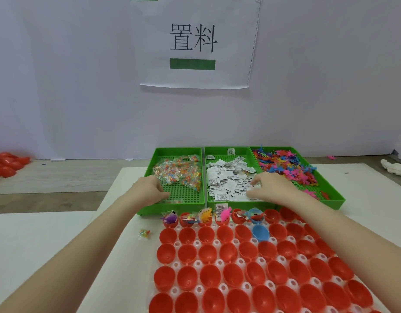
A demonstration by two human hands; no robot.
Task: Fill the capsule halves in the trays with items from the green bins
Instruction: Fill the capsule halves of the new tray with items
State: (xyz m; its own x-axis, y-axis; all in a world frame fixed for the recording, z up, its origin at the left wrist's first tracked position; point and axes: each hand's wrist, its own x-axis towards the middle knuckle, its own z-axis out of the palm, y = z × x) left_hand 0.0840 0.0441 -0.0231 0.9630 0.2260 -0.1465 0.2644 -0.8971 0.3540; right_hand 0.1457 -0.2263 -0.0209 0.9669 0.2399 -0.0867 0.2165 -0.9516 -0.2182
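- Now, left hand (153, 187) reaches into the left green bin (147, 175), fingers curled near bead packets (179, 171); whether it holds one, I cannot tell.
- Right hand (270, 188) pinches at paper slips (226, 177) in the middle bin: lift singly.
- Capsule halves (240, 267) wait at the bench's near edge, mostly unfilled.

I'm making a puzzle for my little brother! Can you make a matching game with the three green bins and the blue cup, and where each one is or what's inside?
Things:
1. left green bin
2. middle green bin
3. right green bin
4. blue capsule half

What goes with it:
A. white paper slips, right hand on them
B. sits in the tray among red capsule halves
C. bright little toy figures
D. clear packets of coloured beads, left hand reaching in

Pairs: 1-D, 2-A, 3-C, 4-B
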